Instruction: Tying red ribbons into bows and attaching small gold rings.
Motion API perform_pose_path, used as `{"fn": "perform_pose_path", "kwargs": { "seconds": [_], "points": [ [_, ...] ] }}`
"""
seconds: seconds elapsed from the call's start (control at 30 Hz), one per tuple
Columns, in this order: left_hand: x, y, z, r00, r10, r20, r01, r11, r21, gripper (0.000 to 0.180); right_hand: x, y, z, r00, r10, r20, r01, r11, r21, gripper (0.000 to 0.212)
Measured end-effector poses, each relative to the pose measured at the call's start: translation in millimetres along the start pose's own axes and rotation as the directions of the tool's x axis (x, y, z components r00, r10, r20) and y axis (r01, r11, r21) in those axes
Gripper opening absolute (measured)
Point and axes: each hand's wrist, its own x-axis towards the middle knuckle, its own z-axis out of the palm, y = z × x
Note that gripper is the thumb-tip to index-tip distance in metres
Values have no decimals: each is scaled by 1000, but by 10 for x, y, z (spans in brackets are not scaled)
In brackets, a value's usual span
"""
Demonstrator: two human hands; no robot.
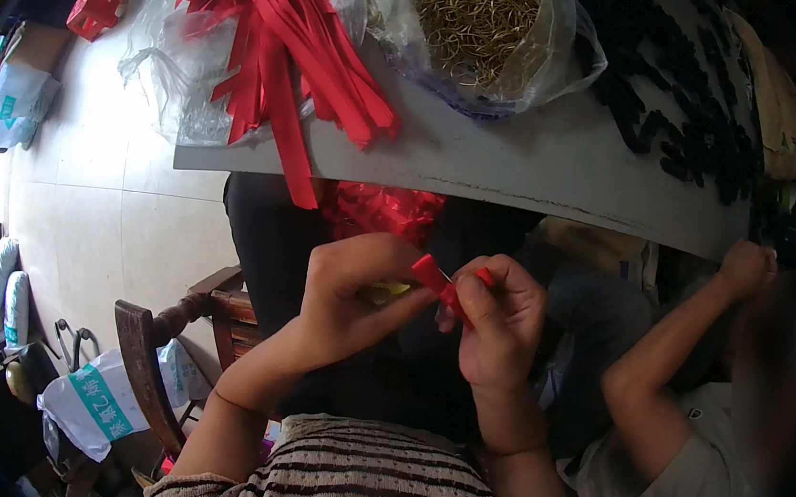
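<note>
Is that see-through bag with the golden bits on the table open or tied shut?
Open: the clear plastic bag's mouth is spread wide, and the golden pieces inside show uncovered from above.

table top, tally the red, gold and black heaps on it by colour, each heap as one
Red ribbon bundle: 1
Gold-coloured heap of thin, wiry pieces: 1
Black heap, loosely spread: 1
Total: 3
</note>
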Motion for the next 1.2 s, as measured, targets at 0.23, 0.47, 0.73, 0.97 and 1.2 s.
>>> {"fn": "perform_pose_path", "kwargs": {
  "seconds": [0.23, 0.47, 0.73, 0.97, 1.2],
  "points": [
    [-66, -75, -114, 928, -276, 252, 354, 865, -356, 12, 90, -63, -98, 960, -216, 179, 272, 875, -401, 7],
    [35, 108, -244, 860, -278, 428, 446, 817, -364, 19, 112, -412, -270, 923, 131, 362, 34, 908, -417, 9],
    [-15, 10, -177, 882, -279, 380, 401, 867, -295, 17, 192, -457, -208, 933, 226, 280, -64, 870, -489, 12],
    [-268, -163, -105, 857, -143, 495, 278, 937, -211, 23, 52, -170, -374, 844, 210, 494, 173, 764, -621, 14],
    [-563, -200, -10, 871, -268, 412, 381, 897, -223, 10, -61, 51, -340, 857, 241, 454, 175, 693, -699, 14]
  ]
}}
